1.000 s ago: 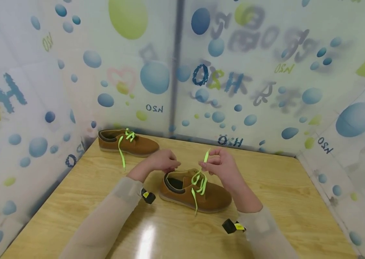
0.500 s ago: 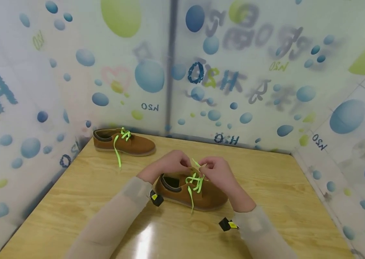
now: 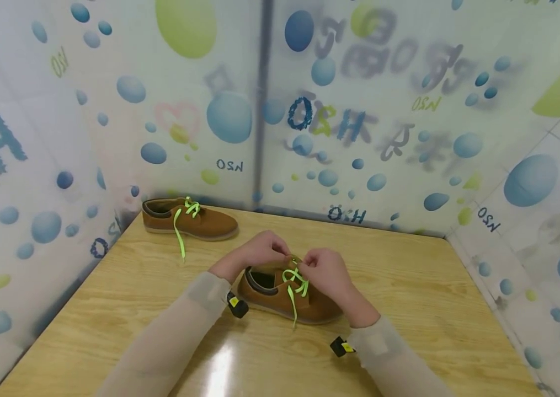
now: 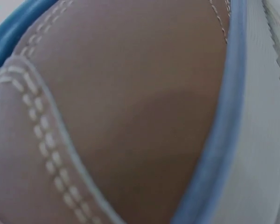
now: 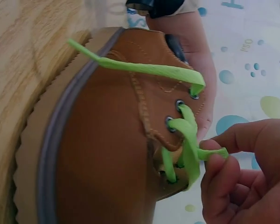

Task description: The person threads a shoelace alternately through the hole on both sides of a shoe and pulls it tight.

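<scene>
A brown shoe (image 3: 319, 306) with bright green lace (image 3: 292, 298) stands on the table, its toe to the right. My left hand (image 3: 265, 248) is at the far side of the shoe's opening, its curled fingertips pinching the far eyelet flap. What its thumb does is partly hidden. Opposite it, my right hand (image 3: 326, 273) pinches a lace end between thumb and index finger. In the right wrist view the right hand (image 5: 238, 172) holds that short green end (image 5: 212, 153) beside the eyelets. The left wrist view shows only the shoe's stitched side (image 4: 144, 102) up close.
A second brown shoe (image 3: 215, 223) with green laces stands at the back left, against the wall. The wooden table (image 3: 399, 309) meets patterned walls (image 3: 384, 121) at the back and sides. Another lace end hangs over the near shoe's side.
My left hand has moved right to the shoe's far flap. The right hand has brought the lace end down and left to the eyelets, and the fingers of both hands now nearly meet.
</scene>
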{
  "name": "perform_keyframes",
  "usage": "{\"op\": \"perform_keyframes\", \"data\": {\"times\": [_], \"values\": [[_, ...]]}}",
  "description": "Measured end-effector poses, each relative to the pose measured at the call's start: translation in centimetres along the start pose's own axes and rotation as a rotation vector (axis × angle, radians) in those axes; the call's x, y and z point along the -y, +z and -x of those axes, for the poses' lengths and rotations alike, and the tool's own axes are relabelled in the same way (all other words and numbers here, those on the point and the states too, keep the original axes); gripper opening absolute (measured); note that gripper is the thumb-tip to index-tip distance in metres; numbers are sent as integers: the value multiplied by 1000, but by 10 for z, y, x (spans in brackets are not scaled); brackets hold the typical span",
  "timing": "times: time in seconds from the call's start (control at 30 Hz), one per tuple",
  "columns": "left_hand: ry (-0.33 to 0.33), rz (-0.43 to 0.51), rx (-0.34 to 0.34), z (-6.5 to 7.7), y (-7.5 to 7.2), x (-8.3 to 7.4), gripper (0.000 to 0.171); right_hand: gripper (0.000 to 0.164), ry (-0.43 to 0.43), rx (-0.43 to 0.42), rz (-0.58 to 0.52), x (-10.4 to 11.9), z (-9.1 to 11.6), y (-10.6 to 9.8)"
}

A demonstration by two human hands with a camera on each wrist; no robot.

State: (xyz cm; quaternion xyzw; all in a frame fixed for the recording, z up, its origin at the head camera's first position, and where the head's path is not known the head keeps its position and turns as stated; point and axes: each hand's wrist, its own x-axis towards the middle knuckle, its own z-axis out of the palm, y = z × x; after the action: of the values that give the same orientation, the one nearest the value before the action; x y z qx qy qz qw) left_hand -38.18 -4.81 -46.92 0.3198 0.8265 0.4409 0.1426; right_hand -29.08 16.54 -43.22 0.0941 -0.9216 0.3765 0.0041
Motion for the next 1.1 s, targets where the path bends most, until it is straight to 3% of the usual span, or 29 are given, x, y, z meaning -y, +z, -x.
{"op": "perform_keyframes", "data": {"times": [0.17, 0.47, 1.1], "values": [[-30, 25, -12, 0, 0, -1, 11, 20, -25, -61, 60, -1, 0, 6], [-79, 82, -7, 1, 0, -4, 11, 21, -52, -105, 70, 0, 0, 11], [-94, 69, -35, 0, 1, -1, 12, 20, -42, -144, 73, -3, 0, 19]]}}
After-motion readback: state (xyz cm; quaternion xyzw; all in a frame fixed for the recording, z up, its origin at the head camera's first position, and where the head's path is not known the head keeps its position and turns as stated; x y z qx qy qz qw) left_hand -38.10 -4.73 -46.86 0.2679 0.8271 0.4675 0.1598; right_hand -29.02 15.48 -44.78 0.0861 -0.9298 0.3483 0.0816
